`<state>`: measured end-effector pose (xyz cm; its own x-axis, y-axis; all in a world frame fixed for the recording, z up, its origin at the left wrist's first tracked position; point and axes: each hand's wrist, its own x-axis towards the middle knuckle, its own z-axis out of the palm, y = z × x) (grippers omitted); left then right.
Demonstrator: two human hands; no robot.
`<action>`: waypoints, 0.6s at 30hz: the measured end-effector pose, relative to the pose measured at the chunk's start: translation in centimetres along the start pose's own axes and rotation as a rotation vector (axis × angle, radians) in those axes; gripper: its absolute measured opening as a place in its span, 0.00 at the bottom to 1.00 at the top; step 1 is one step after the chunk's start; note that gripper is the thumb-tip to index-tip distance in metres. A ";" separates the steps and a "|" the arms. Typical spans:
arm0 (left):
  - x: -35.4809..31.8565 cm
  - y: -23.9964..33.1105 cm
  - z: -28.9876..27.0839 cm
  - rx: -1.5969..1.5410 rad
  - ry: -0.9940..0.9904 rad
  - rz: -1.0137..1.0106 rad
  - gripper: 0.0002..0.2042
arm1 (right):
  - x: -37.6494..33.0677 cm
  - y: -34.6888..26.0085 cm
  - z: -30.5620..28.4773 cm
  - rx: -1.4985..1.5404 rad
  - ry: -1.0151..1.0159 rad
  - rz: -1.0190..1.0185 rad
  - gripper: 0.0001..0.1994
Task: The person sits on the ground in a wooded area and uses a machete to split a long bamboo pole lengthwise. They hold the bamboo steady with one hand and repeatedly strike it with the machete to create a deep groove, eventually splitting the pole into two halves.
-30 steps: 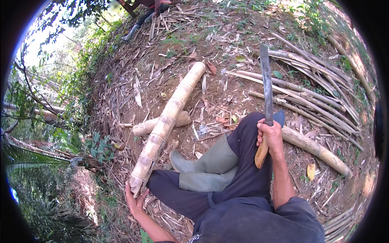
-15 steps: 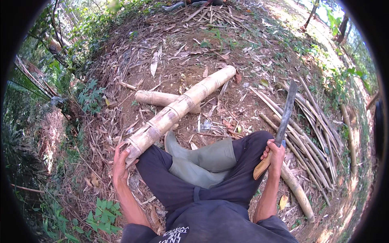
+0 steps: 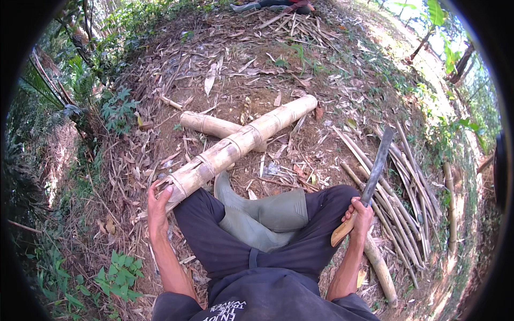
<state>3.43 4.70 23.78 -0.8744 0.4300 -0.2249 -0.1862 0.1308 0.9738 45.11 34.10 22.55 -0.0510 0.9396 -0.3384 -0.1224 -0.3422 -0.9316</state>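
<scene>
A thick, pale bamboo pole (image 3: 251,134) slants from my left knee toward the far right, propped across a shorter bamboo piece (image 3: 211,125) on the ground. Dark split openings show along its upper side. My left hand (image 3: 158,209) grips the near end, thumb on top and fingers around the outer side. In my right hand (image 3: 360,215) is a machete (image 3: 378,166), its dark blade pointing up and away and its wooden handle butt showing below the fist. The blade is apart from the pole.
My crossed legs in green rubber boots (image 3: 278,209) lie just below the pole. Split bamboo strips (image 3: 412,198) are heaped at right, beside a round bamboo length (image 3: 380,273). Another person's legs (image 3: 267,5) and a strip pile (image 3: 300,27) are at the far edge.
The pole appears rolled slightly, with its splits showing more plainly. My left hand keeps hold near its end. The machete stays in my right hand; the whole view has shifted a little.
</scene>
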 end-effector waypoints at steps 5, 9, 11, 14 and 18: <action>0.6 -1.1 -1.1 0.054 0.051 -0.048 0.40 | -0.2 -0.1 0.2 0.011 -0.011 -0.003 0.05; 0.0 0.3 -0.5 0.099 -0.010 -0.089 0.37 | 0.3 0.2 -0.4 0.017 -0.017 -0.003 0.05; -0.5 1.1 -0.3 0.055 -0.022 -0.111 0.38 | 0.3 0.4 -0.4 0.020 -0.019 -0.004 0.05; -0.6 1.3 0.0 -0.020 -0.015 -0.100 0.39 | 0.3 0.5 -0.3 0.027 -0.020 0.002 0.05; -1.1 1.5 0.4 -0.068 -0.015 -0.074 0.38 | 0.3 0.6 -0.5 0.031 -0.030 -0.005 0.05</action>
<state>4.28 4.74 25.48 -0.8504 0.4349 -0.2962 -0.2804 0.1018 0.9545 45.48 34.22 21.82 -0.0797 0.9410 -0.3288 -0.1532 -0.3375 -0.9288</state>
